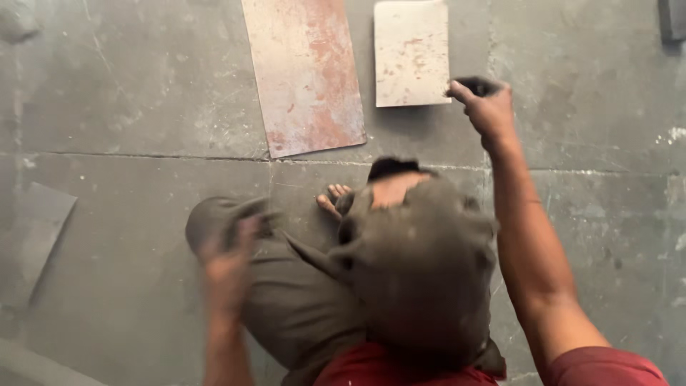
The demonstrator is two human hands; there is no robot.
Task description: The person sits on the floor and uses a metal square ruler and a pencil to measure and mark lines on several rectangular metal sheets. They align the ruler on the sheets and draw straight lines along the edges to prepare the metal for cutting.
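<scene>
I look down at my own folded legs in grey-brown trousers on a grey concrete floor. My right hand is stretched forward and closed on a small dark object, just right of a small pale rectangular plate. A longer rust-stained metal sheet lies on the floor to its left. My left hand is blurred, near my left knee; whether it holds anything is unclear. A bare foot shows between the knees.
A grey flat piece lies at the left edge of the floor. A dark object sits in the top right corner. A floor joint runs across in front of my knees.
</scene>
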